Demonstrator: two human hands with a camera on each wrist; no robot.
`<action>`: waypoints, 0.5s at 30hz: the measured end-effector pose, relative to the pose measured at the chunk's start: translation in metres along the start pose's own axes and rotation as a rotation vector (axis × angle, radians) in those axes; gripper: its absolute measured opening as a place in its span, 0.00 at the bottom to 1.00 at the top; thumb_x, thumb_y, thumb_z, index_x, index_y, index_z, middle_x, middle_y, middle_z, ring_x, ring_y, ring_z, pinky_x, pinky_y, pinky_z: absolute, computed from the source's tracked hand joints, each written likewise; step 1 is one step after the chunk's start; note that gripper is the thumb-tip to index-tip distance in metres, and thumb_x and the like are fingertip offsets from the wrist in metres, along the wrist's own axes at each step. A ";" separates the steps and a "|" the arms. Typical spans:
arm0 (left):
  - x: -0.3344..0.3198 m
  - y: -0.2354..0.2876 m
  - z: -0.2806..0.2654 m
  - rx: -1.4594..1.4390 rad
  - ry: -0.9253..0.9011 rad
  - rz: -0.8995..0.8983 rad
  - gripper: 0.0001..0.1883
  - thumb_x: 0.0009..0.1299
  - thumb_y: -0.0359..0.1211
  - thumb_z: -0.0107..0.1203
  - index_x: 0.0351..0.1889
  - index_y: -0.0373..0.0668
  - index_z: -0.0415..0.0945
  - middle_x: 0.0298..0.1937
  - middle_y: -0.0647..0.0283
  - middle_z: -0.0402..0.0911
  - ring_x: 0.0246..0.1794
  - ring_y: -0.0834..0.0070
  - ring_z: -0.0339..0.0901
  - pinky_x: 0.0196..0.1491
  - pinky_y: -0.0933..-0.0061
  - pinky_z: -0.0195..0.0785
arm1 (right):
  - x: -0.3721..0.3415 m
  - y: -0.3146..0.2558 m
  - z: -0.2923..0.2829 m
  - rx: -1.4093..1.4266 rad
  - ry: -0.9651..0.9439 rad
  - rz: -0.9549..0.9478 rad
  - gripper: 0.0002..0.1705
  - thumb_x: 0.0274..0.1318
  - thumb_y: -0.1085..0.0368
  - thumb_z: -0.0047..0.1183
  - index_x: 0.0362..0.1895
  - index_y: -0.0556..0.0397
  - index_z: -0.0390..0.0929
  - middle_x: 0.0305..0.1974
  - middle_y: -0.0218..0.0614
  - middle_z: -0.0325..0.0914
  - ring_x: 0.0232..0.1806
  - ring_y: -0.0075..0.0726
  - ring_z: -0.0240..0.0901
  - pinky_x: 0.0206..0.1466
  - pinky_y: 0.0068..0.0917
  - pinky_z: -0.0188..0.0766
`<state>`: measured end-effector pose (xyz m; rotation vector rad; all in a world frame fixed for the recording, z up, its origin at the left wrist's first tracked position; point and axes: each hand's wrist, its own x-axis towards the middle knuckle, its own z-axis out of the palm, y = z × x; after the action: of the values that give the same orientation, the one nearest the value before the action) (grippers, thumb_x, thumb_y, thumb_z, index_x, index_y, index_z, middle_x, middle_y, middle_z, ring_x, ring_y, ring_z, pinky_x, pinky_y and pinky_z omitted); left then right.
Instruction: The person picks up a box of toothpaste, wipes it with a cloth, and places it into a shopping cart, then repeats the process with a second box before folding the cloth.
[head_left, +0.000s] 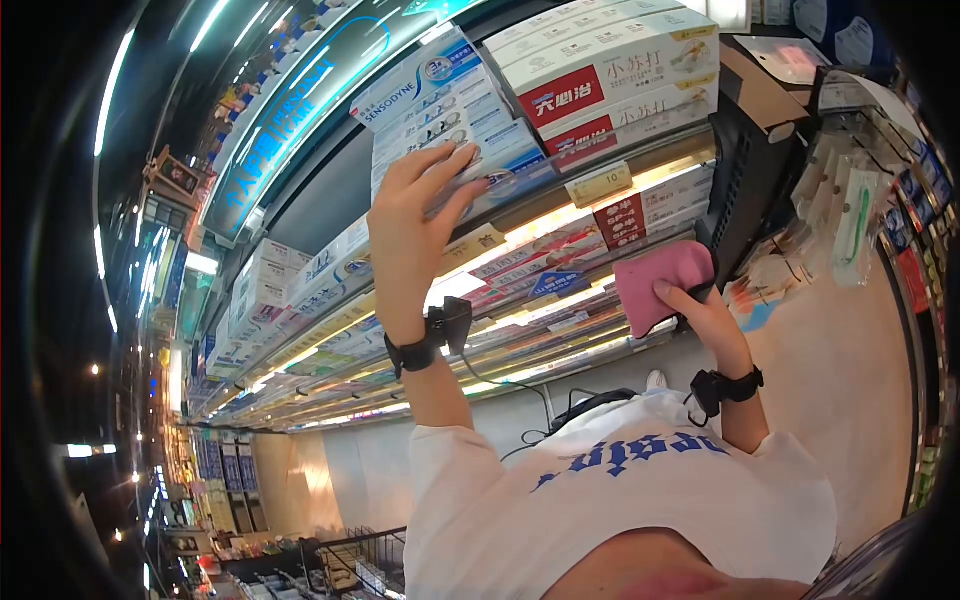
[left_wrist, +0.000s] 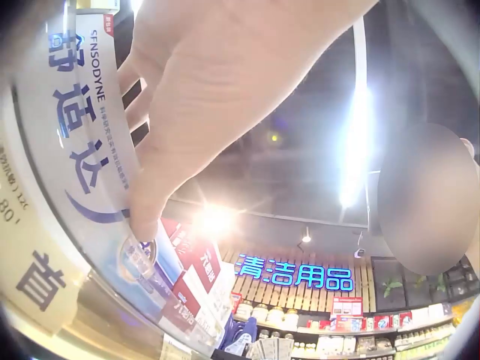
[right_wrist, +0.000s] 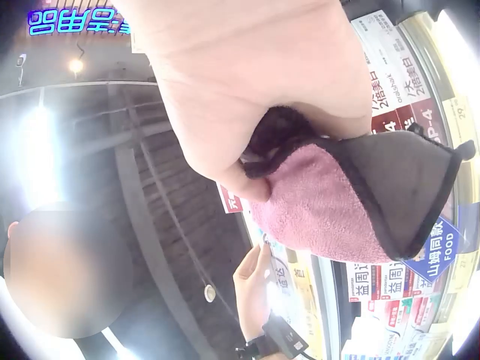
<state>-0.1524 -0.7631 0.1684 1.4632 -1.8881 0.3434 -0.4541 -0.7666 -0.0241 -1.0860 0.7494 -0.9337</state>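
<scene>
Pink cloth (head_left: 648,288) sits in your right hand's (head_left: 708,318) grasp, just in front of the shelf (head_left: 548,203). Your left hand (head_left: 412,215) rests on the Sensodyne boxes (head_left: 440,100); I can't tell whether its fingers pinch one. To work well here, you'd best steady that stack lightly and keep the cloth from snagging carton corners. White-and-red boxes (head_left: 620,70) on the right look closed too, contents hidden.

Head view looks down; close wrist views share blue sign (left_wrist: 295,274).
</scene>
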 end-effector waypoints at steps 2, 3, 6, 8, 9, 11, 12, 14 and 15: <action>0.000 0.000 0.002 -0.023 0.001 -0.017 0.19 0.59 0.32 0.70 0.50 0.47 0.86 0.51 0.60 0.85 0.51 0.62 0.80 0.54 0.64 0.72 | 0.012 0.003 -0.005 0.005 -0.029 0.019 0.32 0.62 0.55 0.63 0.63 0.58 0.70 0.55 0.32 0.75 0.58 0.26 0.69 0.61 0.26 0.66; 0.001 -0.001 0.001 -0.033 -0.001 -0.024 0.19 0.58 0.31 0.70 0.50 0.46 0.86 0.51 0.60 0.85 0.51 0.62 0.80 0.54 0.64 0.72 | 0.017 0.001 -0.005 -0.002 -0.030 0.049 0.32 0.61 0.54 0.63 0.63 0.58 0.70 0.55 0.33 0.75 0.58 0.26 0.69 0.62 0.26 0.66; 0.003 -0.003 0.000 -0.039 0.002 0.004 0.20 0.58 0.29 0.70 0.50 0.44 0.86 0.51 0.59 0.85 0.51 0.63 0.80 0.54 0.65 0.72 | 0.025 -0.005 -0.005 -0.025 -0.055 0.105 0.33 0.60 0.52 0.64 0.63 0.58 0.70 0.55 0.35 0.76 0.58 0.29 0.70 0.62 0.27 0.65; 0.005 -0.003 -0.001 -0.095 -0.004 -0.016 0.20 0.57 0.27 0.70 0.51 0.43 0.86 0.50 0.59 0.85 0.50 0.65 0.81 0.53 0.67 0.72 | 0.036 0.000 -0.006 -0.035 -0.106 0.070 0.34 0.60 0.51 0.64 0.62 0.58 0.70 0.54 0.36 0.76 0.58 0.30 0.70 0.62 0.27 0.65; 0.006 -0.003 -0.001 -0.126 -0.012 -0.024 0.21 0.57 0.27 0.70 0.51 0.43 0.86 0.50 0.58 0.85 0.49 0.65 0.81 0.52 0.68 0.72 | 0.040 -0.001 -0.006 -0.039 -0.124 0.064 0.34 0.60 0.51 0.64 0.62 0.58 0.70 0.54 0.36 0.76 0.58 0.30 0.70 0.62 0.27 0.65; 0.009 0.004 -0.005 -0.153 -0.007 -0.075 0.21 0.58 0.25 0.70 0.51 0.43 0.86 0.49 0.59 0.85 0.48 0.69 0.81 0.50 0.69 0.73 | 0.044 -0.004 -0.005 -0.048 -0.151 0.049 0.34 0.60 0.51 0.64 0.62 0.59 0.70 0.54 0.37 0.76 0.58 0.31 0.70 0.62 0.27 0.65; 0.011 0.008 -0.007 -0.170 -0.004 -0.098 0.21 0.58 0.25 0.70 0.51 0.43 0.86 0.49 0.59 0.85 0.47 0.70 0.81 0.50 0.70 0.73 | 0.045 -0.004 -0.004 -0.039 -0.155 0.046 0.34 0.60 0.51 0.64 0.62 0.59 0.70 0.54 0.37 0.76 0.58 0.31 0.70 0.62 0.27 0.65; 0.015 0.015 -0.012 -0.210 0.009 -0.152 0.20 0.59 0.23 0.69 0.51 0.41 0.85 0.50 0.58 0.84 0.51 0.72 0.79 0.54 0.72 0.71 | 0.047 -0.004 -0.004 -0.027 -0.161 0.039 0.34 0.59 0.52 0.64 0.62 0.59 0.69 0.55 0.36 0.76 0.58 0.30 0.70 0.62 0.27 0.65; 0.016 0.016 -0.015 -0.230 0.016 -0.179 0.20 0.59 0.22 0.69 0.51 0.40 0.85 0.51 0.58 0.83 0.53 0.74 0.78 0.56 0.73 0.70 | 0.047 -0.004 -0.003 -0.035 -0.161 0.043 0.34 0.59 0.52 0.64 0.63 0.58 0.70 0.55 0.36 0.76 0.58 0.30 0.70 0.62 0.27 0.65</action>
<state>-0.1634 -0.7609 0.1929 1.4533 -1.7060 0.0512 -0.4379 -0.8113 -0.0242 -1.1569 0.6558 -0.7886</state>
